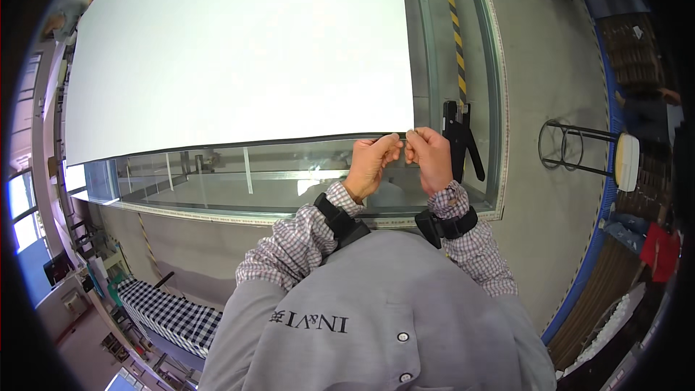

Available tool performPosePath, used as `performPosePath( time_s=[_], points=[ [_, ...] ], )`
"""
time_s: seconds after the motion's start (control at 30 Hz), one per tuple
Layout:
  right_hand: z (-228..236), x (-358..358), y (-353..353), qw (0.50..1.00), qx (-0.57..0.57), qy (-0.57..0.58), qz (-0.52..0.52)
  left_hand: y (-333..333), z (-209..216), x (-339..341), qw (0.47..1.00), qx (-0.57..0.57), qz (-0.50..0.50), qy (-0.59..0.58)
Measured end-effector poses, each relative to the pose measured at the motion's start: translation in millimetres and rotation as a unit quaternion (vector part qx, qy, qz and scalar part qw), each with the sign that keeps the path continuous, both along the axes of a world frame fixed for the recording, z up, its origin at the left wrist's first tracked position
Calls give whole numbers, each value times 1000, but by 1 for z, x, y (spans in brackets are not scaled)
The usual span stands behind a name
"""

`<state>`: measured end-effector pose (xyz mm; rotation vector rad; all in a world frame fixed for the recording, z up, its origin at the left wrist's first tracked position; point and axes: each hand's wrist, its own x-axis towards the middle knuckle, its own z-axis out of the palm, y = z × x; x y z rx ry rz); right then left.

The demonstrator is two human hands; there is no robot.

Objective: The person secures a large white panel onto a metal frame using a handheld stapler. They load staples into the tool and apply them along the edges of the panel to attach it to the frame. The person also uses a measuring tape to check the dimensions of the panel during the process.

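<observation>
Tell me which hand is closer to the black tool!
The right hand is; it's just beside the black tool, while the left hand is farther off.

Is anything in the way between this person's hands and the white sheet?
Nothing visible: the left hand and right hand pinch at the near right corner of the white sheet. The black tool lies right of them, not between.
</observation>
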<state>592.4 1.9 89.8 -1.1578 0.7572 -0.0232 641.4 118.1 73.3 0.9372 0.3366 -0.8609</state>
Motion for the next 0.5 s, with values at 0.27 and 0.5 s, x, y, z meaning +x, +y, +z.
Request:
performPosePath(
  time_s=[0.27, 0.5],
  points=[
    [2, -3, -4, 998, -35, 24, 35, 8, -9, 2, 1000, -10, -15, 9],
    [-1, 0, -2, 1000, -20, 3, 5, 10, -11, 4, 997, -64, -21, 40]
  ],
)
